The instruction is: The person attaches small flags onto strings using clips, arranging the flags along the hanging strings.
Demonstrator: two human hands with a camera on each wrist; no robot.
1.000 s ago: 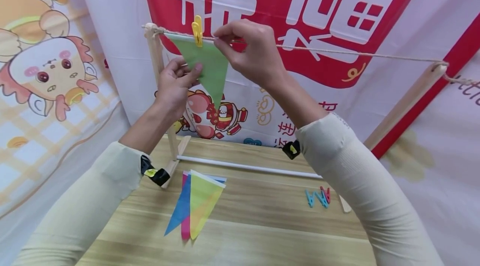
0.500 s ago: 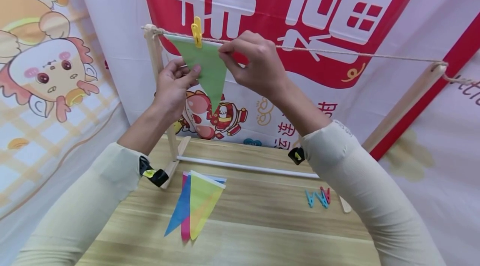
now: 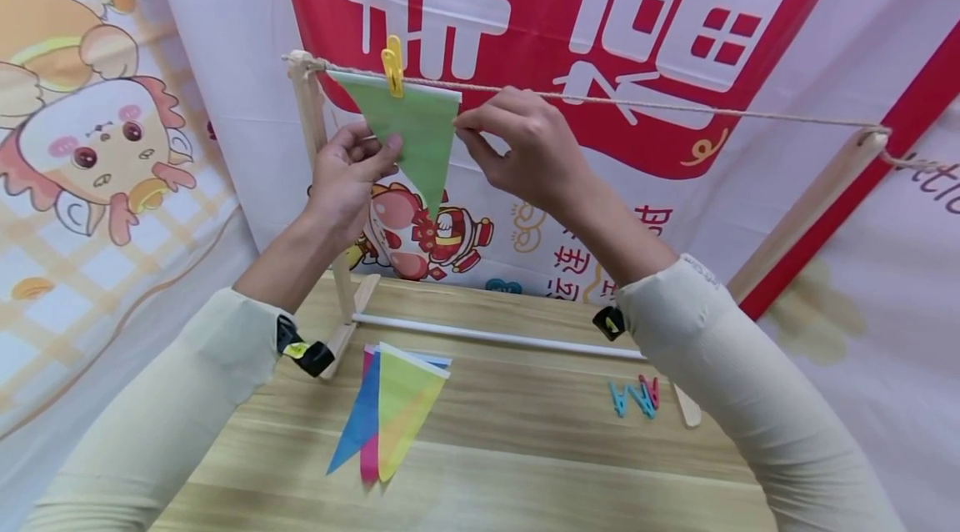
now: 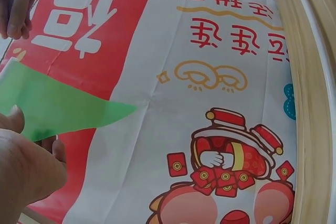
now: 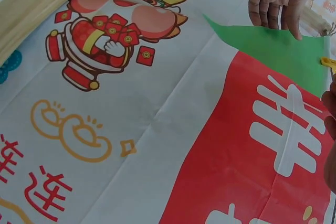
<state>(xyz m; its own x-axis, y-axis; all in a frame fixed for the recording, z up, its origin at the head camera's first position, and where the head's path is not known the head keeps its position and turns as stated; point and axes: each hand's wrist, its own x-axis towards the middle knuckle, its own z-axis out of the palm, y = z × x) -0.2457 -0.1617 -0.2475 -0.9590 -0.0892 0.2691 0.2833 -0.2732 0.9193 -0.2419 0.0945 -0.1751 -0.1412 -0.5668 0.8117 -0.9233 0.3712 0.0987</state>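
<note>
I see the right hand [image 3: 528, 144] has dropped from the string [image 3: 675, 107] to just beside the right edge of the green flag [image 3: 426, 119], fingertips close together; whether they pinch anything, I can't tell. The left hand's [image 3: 348, 169] fingers pinch its left edge. One yellow clip [image 3: 393, 69] holds the flag up, leaving, I judge, that right corner unfastened.

Green pennant [image 3: 422, 127], yellow clothespin [image 3: 392, 68], red-and-white backdrop [image 3: 547, 23], pale wood-grained table [image 3: 540, 424], cream sleeves [image 3: 165, 399]
</note>
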